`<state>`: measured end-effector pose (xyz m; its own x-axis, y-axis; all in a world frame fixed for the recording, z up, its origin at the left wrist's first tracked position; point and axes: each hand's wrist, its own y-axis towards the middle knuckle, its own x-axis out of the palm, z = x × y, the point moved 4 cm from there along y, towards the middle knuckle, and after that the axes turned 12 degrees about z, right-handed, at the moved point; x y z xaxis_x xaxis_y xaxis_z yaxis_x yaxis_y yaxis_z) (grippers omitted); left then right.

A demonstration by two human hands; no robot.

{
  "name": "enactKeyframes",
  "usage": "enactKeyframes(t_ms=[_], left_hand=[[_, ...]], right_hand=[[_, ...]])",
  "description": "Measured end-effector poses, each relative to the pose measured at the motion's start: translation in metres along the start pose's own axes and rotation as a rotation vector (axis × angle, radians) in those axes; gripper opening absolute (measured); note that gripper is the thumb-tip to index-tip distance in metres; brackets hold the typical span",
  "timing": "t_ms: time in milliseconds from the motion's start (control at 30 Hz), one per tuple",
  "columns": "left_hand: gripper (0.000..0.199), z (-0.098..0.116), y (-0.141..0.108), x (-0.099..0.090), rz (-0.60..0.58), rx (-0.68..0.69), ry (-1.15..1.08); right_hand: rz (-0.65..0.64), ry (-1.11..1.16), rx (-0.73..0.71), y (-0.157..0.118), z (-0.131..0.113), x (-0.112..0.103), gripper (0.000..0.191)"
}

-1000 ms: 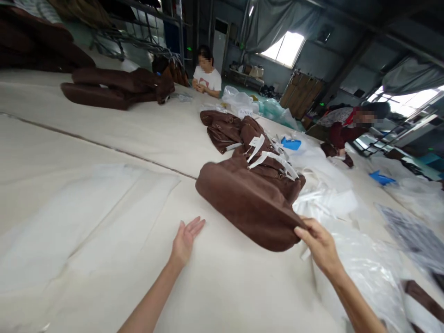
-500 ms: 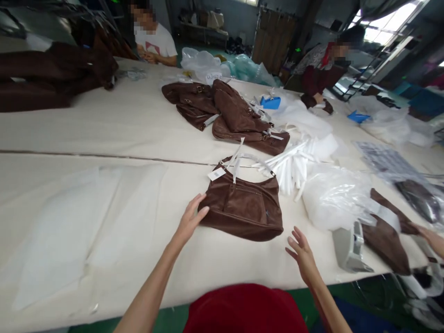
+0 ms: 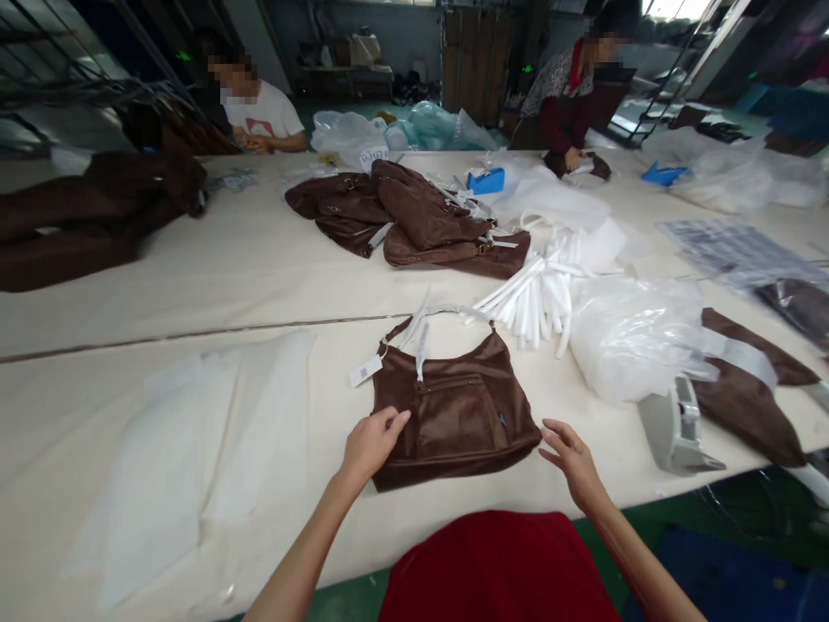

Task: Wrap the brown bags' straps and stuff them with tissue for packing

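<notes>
**A:** What's moved since last chk?

**B:** We log L hand (image 3: 372,445) now further onto the brown handbag (image 3: 457,423), fingers curved, pressed on its front, no pinch. R hand (image 3: 573,462) closer in, fingers spread, just beside bag's lower R corner, no grip.

**A:** Bag loc?

**B:** Flat on cream table cover (image 3: 194,389), near the edge; white strap (image 3: 420,345) up top, paper tag (image 3: 366,371) beside it.

**A:** Nearby?

**B:** We list white foam tubes (image 3: 534,302), clear plastic bag (image 3: 628,337), grey tape dispenser (image 3: 677,428), and brown bag pile (image 3: 408,216) further off.
</notes>
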<state>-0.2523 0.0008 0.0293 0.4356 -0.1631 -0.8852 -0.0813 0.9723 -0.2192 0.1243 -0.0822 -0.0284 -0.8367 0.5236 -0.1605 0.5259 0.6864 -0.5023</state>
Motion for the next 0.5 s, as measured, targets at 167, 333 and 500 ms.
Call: enactKeyframes(t_ms=[167,333,500], left_hand=[[0.046,0.033,0.064,0.021,-0.01,-0.149,0.063],[0.023,0.064,0.093,0.033,0.036,-0.028,0.025],[0.031,0.072,0.073,0.045,0.013,0.385,-0.099]], right_hand=[[0.073,0.168,0.418,-0.007,0.053,0.009,0.043],[-0.024,0.308,0.46,-0.011,0.066,0.022,0.043],[-0.126,0.264,0.312,-0.02,0.057,0.031,0.042]])
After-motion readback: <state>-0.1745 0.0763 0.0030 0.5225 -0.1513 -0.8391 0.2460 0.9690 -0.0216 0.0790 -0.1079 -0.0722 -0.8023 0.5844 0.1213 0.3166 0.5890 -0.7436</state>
